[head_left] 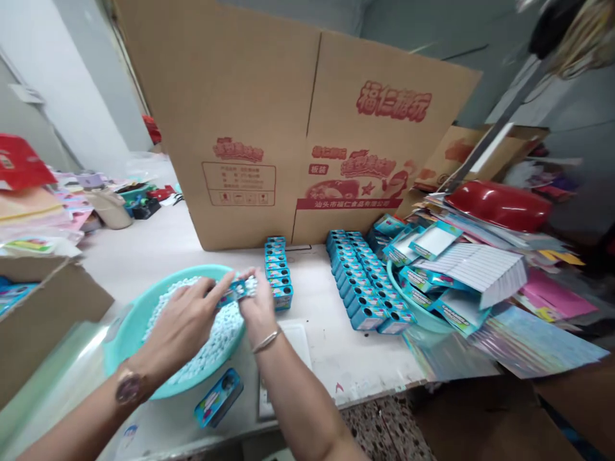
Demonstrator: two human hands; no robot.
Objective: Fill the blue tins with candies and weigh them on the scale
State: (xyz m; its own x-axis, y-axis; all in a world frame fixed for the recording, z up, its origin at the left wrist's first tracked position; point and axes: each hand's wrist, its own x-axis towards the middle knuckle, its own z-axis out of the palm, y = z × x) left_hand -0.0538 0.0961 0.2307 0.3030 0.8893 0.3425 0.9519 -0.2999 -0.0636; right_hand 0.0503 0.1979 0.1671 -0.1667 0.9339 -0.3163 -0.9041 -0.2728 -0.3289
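My left hand (189, 317) is closed around a small blue box (234, 292) above a turquoise basin (115, 358). The basin holds a heap of small white candies (216, 339). At the end of the box, my right hand (258, 304) has its fingers closed on several white candies (250, 285); part of the box is hidden by both hands. One printed blue box (220, 397) lies on the table in front of the basin. Just beyond my right hand stands a row of similar blue boxes (278, 272).
Two longer rows of blue boxes (358, 282) stand to the right. Beside them, a second basin (423, 322) overflows with flat box blanks (473, 269). A large cardboard sheet (250, 96) rises behind. An open carton (43, 314) sits at left, and a white tray (300, 346) lies under my right forearm.
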